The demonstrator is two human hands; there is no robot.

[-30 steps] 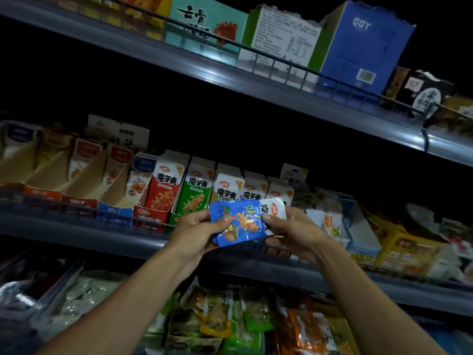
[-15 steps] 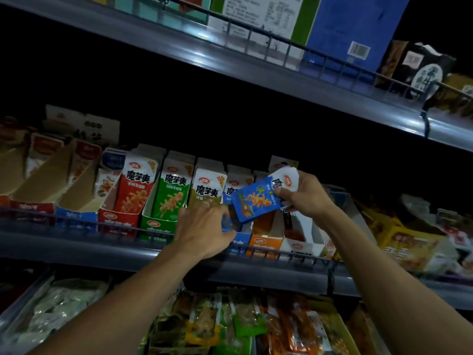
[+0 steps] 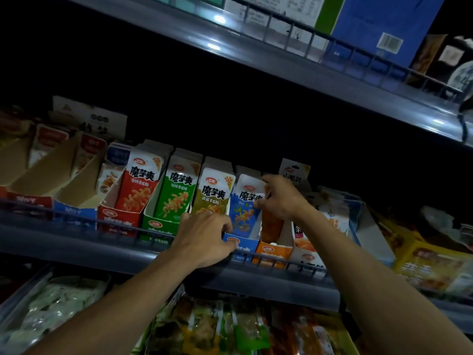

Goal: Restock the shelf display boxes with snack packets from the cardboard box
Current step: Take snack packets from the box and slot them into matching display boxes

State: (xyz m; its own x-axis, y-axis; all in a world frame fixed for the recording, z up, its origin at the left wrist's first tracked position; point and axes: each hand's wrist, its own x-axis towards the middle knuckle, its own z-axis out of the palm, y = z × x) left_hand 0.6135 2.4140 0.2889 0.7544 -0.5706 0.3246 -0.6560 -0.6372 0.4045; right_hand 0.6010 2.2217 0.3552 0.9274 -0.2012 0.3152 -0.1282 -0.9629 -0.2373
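Middle shelf (image 3: 76,242) of a dim store rack, grey metal with a thin wire guard rail (image 3: 271,257) along its front lip. The right hand (image 3: 281,198) pinches the top edge of a glossy blue-and-white snack packet (image 3: 243,208), thumb in front and fingers curled behind, the packet standing upright inside the blue display box (image 3: 242,245). The left hand (image 3: 207,239) grips the low front wall of that same box, fingers curled together over its rim; the thumb cannot be made out.

Display boxes are of thin printed card with cut-away fronts and slanted side walls. Along the row: a red box (image 3: 115,219) with red packets, a green box (image 3: 156,225) with green packets, olive-yellow packets (image 3: 213,196) whose box is hidden behind the left hand, then the blue box, then an orange box (image 3: 271,251) — five facings of the same brand. To the far left stand three further boxes with bare tan card interiors (image 3: 43,172), holding few packets.

The packets are flat, rectangular foil-like sachets with white tops and shiny printed faces.

On the upper shelf (image 3: 256,55) rest large cartons, one blue carton (image 3: 378,24) bearing a barcode. The lowest level holds loose crinkled plastic pouches (image 3: 204,326), green and orange; their number cannot be told.
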